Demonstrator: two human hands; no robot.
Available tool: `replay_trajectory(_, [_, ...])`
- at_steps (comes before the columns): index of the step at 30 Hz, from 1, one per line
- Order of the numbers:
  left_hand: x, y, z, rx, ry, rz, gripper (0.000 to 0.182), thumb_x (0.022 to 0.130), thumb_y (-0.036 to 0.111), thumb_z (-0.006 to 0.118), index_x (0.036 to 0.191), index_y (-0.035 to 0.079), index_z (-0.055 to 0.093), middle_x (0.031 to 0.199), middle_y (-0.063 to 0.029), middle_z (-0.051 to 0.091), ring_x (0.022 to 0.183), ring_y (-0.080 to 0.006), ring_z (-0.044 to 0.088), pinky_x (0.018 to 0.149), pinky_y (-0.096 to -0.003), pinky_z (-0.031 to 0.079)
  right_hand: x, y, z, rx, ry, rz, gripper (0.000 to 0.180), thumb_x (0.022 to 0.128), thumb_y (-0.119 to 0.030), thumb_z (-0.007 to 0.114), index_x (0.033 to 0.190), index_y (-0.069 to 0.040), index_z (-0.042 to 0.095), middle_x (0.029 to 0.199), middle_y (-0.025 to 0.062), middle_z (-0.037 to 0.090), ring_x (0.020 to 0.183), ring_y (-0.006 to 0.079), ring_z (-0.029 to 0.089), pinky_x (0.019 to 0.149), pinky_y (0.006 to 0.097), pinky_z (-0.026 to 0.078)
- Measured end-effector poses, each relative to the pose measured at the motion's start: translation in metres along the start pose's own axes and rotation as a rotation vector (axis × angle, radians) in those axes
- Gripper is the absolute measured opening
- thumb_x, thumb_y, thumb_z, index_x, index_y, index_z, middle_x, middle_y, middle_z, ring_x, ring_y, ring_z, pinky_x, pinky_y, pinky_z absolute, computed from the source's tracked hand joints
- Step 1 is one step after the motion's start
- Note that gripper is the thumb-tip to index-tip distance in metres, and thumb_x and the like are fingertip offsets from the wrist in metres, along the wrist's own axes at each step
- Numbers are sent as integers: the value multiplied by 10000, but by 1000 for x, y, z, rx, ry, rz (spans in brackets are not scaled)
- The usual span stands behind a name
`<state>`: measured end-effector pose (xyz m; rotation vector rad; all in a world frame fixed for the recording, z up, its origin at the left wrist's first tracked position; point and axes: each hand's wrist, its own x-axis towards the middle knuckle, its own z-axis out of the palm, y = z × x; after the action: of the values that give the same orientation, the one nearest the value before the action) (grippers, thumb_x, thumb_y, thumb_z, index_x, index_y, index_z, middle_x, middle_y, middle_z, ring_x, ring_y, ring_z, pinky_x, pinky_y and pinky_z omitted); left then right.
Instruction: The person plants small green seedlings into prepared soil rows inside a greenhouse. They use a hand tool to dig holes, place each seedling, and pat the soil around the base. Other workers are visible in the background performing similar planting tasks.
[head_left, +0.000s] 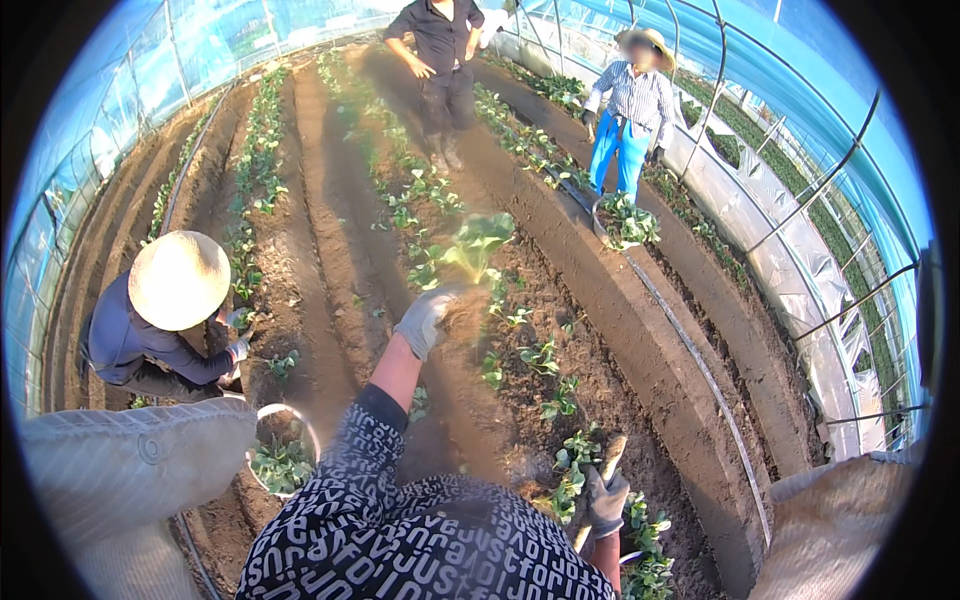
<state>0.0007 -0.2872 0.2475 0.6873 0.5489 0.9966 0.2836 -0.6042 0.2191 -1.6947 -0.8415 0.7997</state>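
My left hand (427, 322), in a pale work glove, reaches out over the soil bed and is closed around the root end of a leafy seedling (476, 247); soil clings to its roots, and the plant is motion-blurred. Low at the right, my right hand (606, 501), gloved in grey, grips the wooden handle (613, 457) of a tool whose working end is hidden. Young broad-leaved plants (540, 356) stand in the bed between and beyond my hands, and more leaves surround my right hand.
A white bucket (316, 439) of seedlings stands at the lower left, near a crouching co-worker (161, 322) in a straw hat. Two people (442, 60) (630, 105) stand farther up the rows. A second container of plants (598, 225) and a long hose (694, 352) lie on the right ridge.
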Motion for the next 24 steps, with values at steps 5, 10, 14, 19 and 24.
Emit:
replay_trajectory(5, [-3, -26, 1, 44, -58, -95, 305, 957, 96, 485, 1189, -72, 590, 1090, -182, 675, 935, -230, 692, 813, -355, 592, 82, -105, 28, 261, -153, -201, 343, 945, -314, 604, 916, 26, 636, 531, -30, 464, 409, 61, 414, 387, 223, 332])
replay_trajectory(10, [-25, -30, 8, 103, -169, -133, 327, 950, 108, 537, 1211, -86, 564, 1082, -158, 678, 887, -194, 698, 780, -292, 592, 131, -152, 70, 461, -361, -96, 294, 933, -267, 627, 1031, 11, 617, 643, -18, 492, 480, 59, 443, 401, 218, 373])
replay_trajectory(14, [-42, -21, 42, 434, -69, -206, 340, 922, 204, 617, 1180, -15, 654, 881, -27, 648, 691, -80, 578, 606, -209, 470, 137, -151, 87, 424, -425, -103, 317, 945, -271, 596, 1081, 15, 606, 670, -23, 496, 501, 55, 435, 427, 214, 391])
replay_trajectory(19, [-58, -12, 31, 252, -75, -172, 303, 937, 199, 596, 1159, 11, 678, 880, -10, 633, 681, -47, 536, 572, -197, 433, 152, -138, 110, 295, -274, -208, 249, 915, -249, 644, 922, 0, 642, 642, -8, 560, 506, 58, 493, 432, 223, 403])
replay_trajectory(24, [-65, -2, 18, 331, -123, -47, 311, 945, 191, 576, 1180, 10, 669, 978, -24, 661, 756, -64, 575, 638, -204, 475, 134, -150, 110, 284, -350, -165, 350, 912, -325, 657, 996, 15, 652, 651, -16, 561, 540, 55, 516, 455, 221, 420])
